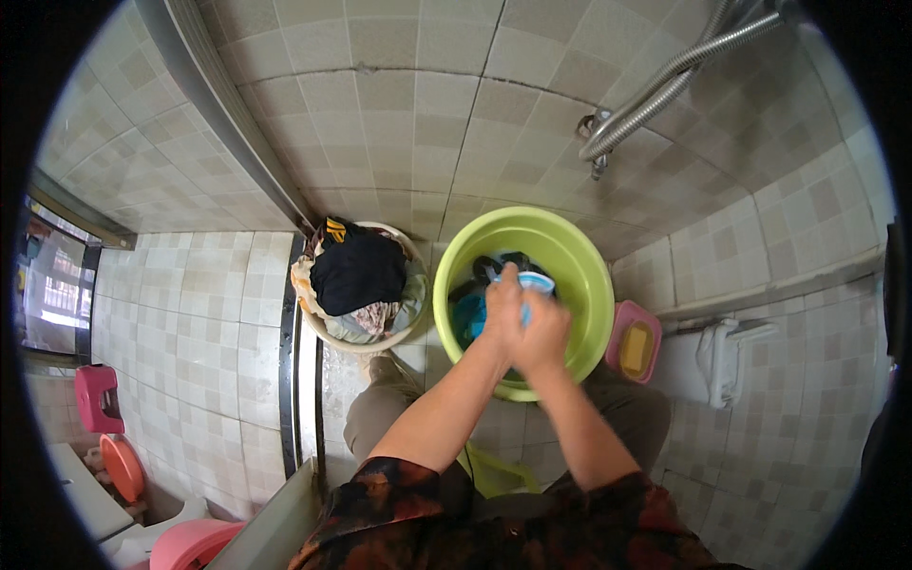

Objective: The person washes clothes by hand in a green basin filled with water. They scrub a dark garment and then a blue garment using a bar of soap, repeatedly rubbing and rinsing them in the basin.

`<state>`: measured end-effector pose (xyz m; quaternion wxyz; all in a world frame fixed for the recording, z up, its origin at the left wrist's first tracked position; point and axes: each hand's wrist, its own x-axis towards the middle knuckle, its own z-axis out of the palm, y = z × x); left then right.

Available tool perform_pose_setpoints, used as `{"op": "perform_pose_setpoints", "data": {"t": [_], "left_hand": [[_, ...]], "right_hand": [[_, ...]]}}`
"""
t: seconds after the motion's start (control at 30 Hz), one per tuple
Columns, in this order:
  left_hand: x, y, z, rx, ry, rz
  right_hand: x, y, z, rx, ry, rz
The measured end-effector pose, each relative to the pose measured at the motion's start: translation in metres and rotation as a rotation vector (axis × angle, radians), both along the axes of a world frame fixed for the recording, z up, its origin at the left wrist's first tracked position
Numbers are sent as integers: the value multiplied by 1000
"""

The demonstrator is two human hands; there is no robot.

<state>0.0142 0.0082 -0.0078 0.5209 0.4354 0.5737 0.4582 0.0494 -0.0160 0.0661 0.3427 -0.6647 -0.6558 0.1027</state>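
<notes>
My left hand [504,306] and my right hand [545,329] are pressed together above the inside of a lime-green plastic tub [445,263]. Between them they grip a blue-and-white item [536,282], which looks like cloth; the fingers hide most of it. Motion blurs the right hand. Below the hands, dark wet clothes [491,267] and a bright blue cloth [467,313] lie in the tub. How deep any water is cannot be made out.
Left of the tub, a pale basin [363,348] is heaped with clothes, a black garment [360,274] on top. At right sits a pink soap dish [627,313] with a yellow soap bar [635,349]. A metal shower hose [641,121] hangs on the tiled wall. A raised door sill [306,399] runs at left.
</notes>
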Motion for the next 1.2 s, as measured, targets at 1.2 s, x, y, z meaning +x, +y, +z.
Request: {"op": "perform_pose_setpoints", "data": {"t": [1.2], "left_hand": [[-5,1,7,356,314,-249]], "right_hand": [[124,-16,-29,-208,1306,-33]]}}
